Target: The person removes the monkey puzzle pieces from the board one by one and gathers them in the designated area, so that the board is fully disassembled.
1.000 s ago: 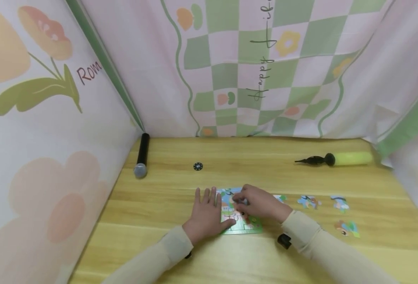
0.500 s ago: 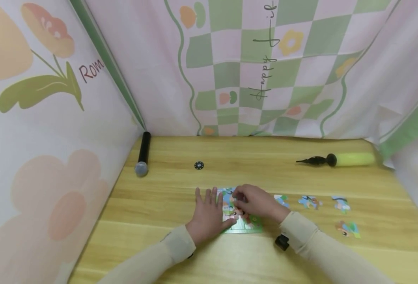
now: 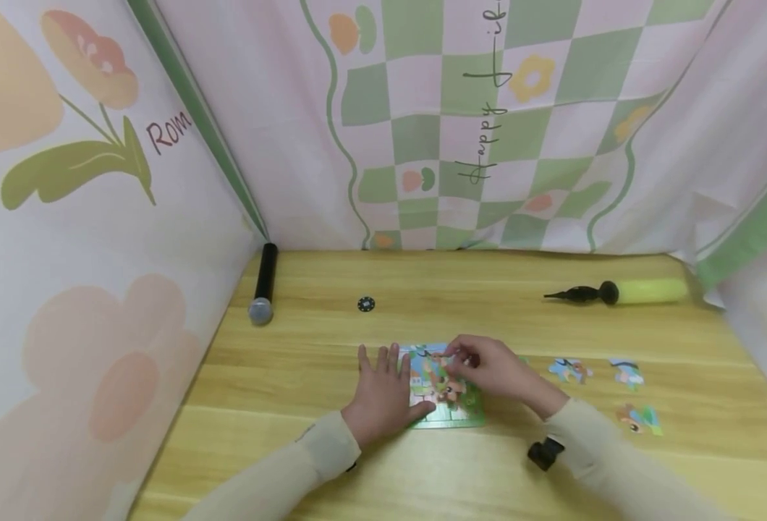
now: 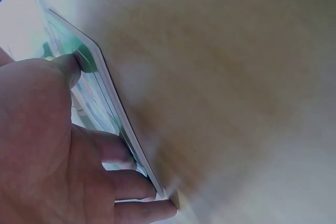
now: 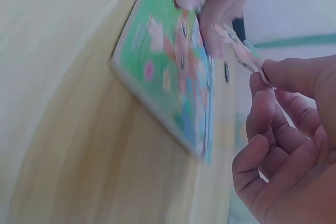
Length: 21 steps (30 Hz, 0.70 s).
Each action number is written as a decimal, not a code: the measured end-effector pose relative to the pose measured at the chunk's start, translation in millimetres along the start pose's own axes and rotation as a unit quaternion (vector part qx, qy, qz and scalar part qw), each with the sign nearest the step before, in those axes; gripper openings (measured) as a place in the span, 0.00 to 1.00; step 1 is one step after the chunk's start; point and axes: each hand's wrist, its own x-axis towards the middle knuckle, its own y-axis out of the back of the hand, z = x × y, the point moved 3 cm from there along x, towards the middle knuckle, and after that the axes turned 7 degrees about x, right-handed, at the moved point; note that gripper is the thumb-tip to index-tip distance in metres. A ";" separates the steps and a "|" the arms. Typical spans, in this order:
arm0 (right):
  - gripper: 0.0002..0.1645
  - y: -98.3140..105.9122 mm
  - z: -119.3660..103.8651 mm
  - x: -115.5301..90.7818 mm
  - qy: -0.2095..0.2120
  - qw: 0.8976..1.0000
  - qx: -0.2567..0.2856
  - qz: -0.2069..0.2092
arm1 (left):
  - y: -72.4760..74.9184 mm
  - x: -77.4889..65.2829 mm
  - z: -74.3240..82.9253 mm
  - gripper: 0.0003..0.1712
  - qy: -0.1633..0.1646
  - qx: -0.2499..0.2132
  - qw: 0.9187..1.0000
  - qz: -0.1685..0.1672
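Observation:
A jigsaw puzzle board [image 3: 447, 414] with a green border and a cartoon picture lies on the table, several pieces set in it. My left hand [image 3: 383, 398] rests along its left side, fingers spread and straight; in the left wrist view the thumb [image 4: 71, 66] lies on the board's face. Above the board, my right hand [image 3: 490, 367] pinches a puzzle piece [image 5: 239, 51] between thumb and forefinger. The right wrist view shows that piece raised clear of the board, tilted. Its printed side is mostly hidden in the head view.
To the right lie loose puzzle pieces, among them a blue and brown piece [image 3: 570, 370], a blue piece [image 3: 627, 373] and a brown and green piece [image 3: 640, 419]. Farther back are a microphone [image 3: 264, 286], a black round chip [image 3: 366, 304] and a yellow hand pump [image 3: 647, 291].
My right hand has moved a little to the right with the pinched piece, uncovering more of the board and covering most of the nearest loose piece. The left hand stays in place.

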 end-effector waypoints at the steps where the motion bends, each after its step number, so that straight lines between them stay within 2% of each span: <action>1: 0.12 6.7 3.0 -7.7 -0.002 1.000 -0.003 0.005 | -0.2 0.2 0.6 0.62 -0.001 -0.002 1.000 0.001; 13: 0.11 74.9 57.0 -120.4 -0.066 0.995 -0.050 0.058 | -3.2 -0.1 1.4 0.61 -0.006 -0.017 1.000 -0.001; 17: 0.11 89.7 66.9 -140.8 -0.085 0.991 -0.075 0.076 | -3.0 0.1 1.8 0.61 -0.007 -0.011 1.000 -0.001; 21: 0.10 96.8 72.5 -151.2 -0.091 0.986 -0.113 0.085 | -1.8 0.6 3.1 0.60 -0.007 -0.014 1.000 -0.003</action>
